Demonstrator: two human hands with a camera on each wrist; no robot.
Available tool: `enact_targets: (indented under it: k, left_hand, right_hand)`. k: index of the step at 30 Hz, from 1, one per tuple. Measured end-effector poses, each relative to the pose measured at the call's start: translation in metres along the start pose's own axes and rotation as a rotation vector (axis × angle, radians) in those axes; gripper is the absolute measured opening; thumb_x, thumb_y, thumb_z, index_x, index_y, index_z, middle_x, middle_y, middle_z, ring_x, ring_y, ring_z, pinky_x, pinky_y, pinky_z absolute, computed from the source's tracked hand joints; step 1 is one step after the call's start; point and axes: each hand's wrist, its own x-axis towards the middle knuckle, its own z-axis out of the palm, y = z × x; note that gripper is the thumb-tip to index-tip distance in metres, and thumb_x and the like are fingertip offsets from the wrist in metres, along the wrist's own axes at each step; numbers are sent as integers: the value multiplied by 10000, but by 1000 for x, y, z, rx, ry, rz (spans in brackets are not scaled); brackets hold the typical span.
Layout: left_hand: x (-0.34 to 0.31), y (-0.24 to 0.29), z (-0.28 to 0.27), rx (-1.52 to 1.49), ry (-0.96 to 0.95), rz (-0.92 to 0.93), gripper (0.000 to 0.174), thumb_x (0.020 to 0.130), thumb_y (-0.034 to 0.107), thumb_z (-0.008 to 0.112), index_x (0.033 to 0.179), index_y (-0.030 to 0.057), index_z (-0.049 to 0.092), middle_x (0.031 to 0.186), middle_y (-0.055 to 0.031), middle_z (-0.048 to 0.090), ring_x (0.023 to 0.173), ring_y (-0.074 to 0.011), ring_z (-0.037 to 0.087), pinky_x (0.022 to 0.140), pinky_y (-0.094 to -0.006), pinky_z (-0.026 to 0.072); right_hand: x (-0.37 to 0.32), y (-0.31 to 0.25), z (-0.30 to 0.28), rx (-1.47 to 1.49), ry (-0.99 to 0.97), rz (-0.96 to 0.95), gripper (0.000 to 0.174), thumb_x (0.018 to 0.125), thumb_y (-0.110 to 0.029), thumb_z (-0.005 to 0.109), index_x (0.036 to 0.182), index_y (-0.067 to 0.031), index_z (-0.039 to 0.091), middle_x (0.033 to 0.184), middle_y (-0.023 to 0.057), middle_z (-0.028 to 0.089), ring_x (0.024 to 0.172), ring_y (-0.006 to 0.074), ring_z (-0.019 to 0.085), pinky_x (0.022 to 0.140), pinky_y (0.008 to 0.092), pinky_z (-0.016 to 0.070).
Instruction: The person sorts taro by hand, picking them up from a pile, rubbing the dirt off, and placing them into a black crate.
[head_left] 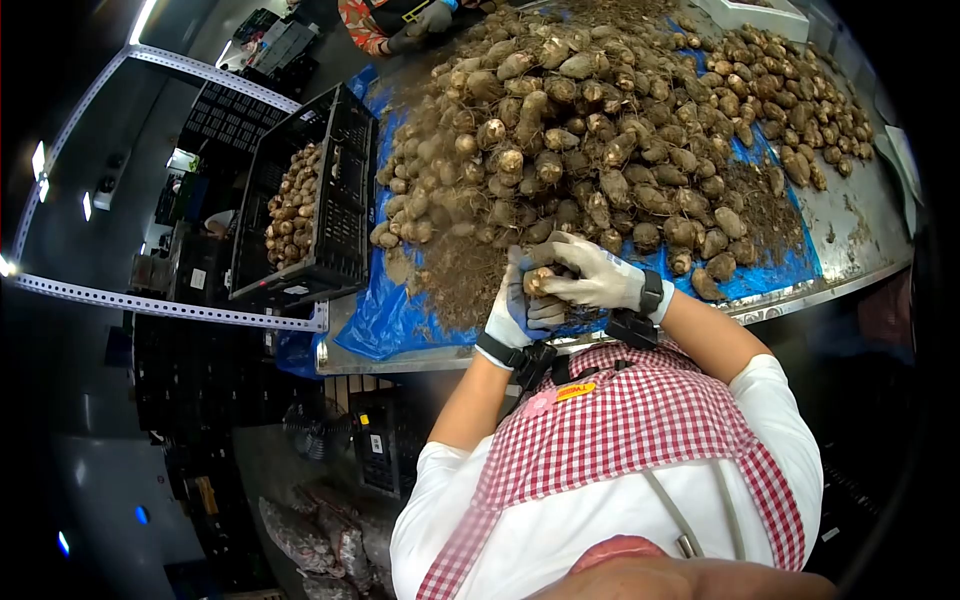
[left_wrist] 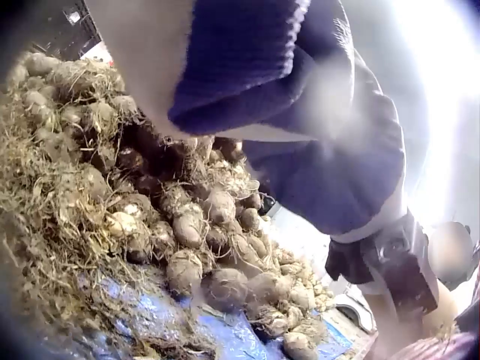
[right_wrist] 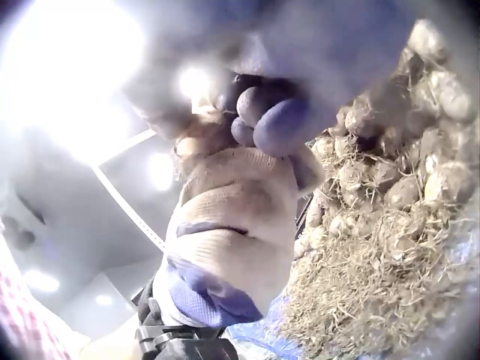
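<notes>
Both hands wear white work gloves with blue-grey palms and meet at the near edge of a heap of taro roots. In the head view, the left hand (head_left: 512, 305) grips a taro root (head_left: 537, 281) from the left, fingers curled. From the right, the right hand (head_left: 598, 276) holds the same root, its thumb along the near side. Its pale brown end shows between the gloves; the rest is hidden by fingers. In the right wrist view, the root (right_wrist: 201, 142) sits at the top of the left fist, under the right hand's blurred fingers (right_wrist: 281, 127).
A large heap of hairy taro roots (head_left: 640, 140) lies on blue plastic sheeting (head_left: 385, 325) over a metal table. Loose root fibres (head_left: 450, 285) lie near the hands. A black crate (head_left: 345, 190) with roots stands left. Another gloved person's hand (head_left: 432, 20) is across the table.
</notes>
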Motion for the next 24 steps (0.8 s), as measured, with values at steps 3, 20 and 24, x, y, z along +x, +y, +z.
enact_targets:
  k: [3, 20, 24]
  left_hand:
    - [7, 4, -16, -45, -209, -75, 666, 945, 642, 383, 1064, 32, 622, 724, -96, 646, 370, -104, 420, 352, -224, 340]
    - [30, -5, -2, -71, -317, 26, 540, 992, 520, 356, 934, 50, 615, 458, 54, 312, 333, -95, 266, 335, -247, 232]
    - [29, -3, -9, -54, -217, -49, 551, 975, 527, 385, 941, 28, 616, 459, 62, 338, 355, -86, 326, 346, -234, 273]
  right_hand:
    - [-1, -9, -5, 149, 0, 106, 358, 875, -178, 649, 1171, 7, 575, 1098, 146, 587, 1045, 265, 551, 968, 395, 409]
    - [6, -20, -21, 521, 157, 612, 331, 927, -209, 592, 1209, -39, 572, 962, -8, 609, 848, 35, 530, 770, 219, 456]
    - [-1, -8, -11, 394, 146, 440, 435, 887, -190, 636, 1273, -31, 511, 1102, 49, 600, 992, 116, 561, 887, 285, 470]
